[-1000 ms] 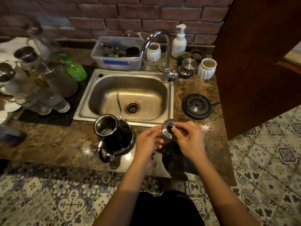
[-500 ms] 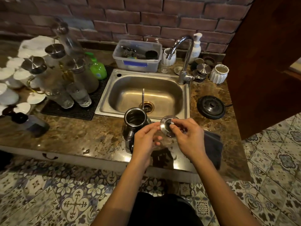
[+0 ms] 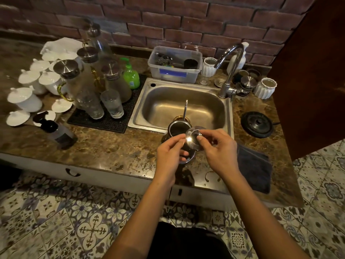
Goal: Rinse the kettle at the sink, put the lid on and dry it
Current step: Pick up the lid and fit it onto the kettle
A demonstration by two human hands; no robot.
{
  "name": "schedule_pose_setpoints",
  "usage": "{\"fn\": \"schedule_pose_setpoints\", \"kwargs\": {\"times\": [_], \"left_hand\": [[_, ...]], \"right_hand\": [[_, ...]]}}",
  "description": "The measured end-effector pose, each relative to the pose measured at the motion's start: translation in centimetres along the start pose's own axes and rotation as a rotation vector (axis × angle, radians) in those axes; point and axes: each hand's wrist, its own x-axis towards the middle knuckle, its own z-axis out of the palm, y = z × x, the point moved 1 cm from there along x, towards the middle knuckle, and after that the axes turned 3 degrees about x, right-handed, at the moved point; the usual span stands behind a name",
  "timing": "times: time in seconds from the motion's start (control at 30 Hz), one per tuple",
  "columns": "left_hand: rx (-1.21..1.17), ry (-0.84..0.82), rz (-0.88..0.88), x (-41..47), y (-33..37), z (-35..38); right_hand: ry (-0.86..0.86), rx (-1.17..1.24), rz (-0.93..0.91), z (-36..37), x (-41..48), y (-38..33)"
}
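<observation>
Nearest to the camera, the two hands meet over the front of the counter [image 3: 104, 146]. The right hand [image 3: 218, 150] pinches the lid [image 3: 193, 140] by its edge with thumb and fingers closed on it; the lid is tilted, with its shiny face toward the left. The left hand [image 3: 170, 152] is half curled and its fingertips touch the other edge of the lid. Whether it really grips or only steadies the lid, I cannot tell.

Just behind and under the hands stands the kettle [image 3: 177, 128], upright on the counter at the front rim of the sink [image 3: 186, 107]. Its mouth is open and its thin spout points up over the basin. So I judge that the rinsing is probably done, the lid is not yet on, and the drying is left.

The dark cloth [image 3: 255, 167] lies on the counter to the right, near the right hand, ready for drying. Nothing stands between lid and kettle mouth. Farther right is the black base [image 3: 256, 124]. On the left, a mat holds glasses [image 3: 112, 103] and jugs, well apart. At the back are the tap [image 3: 230, 71] and a plastic tub [image 3: 174, 64].
</observation>
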Motion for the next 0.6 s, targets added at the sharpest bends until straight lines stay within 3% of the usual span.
{"fn": "schedule_pose_setpoints", "kwargs": {"times": [0.6], "left_hand": [[0.224,0.054,0.003,4.9,0.6,-3.1]], "right_hand": [[-0.135,-0.116,0.025,5.4,4.4,-0.3]]}}
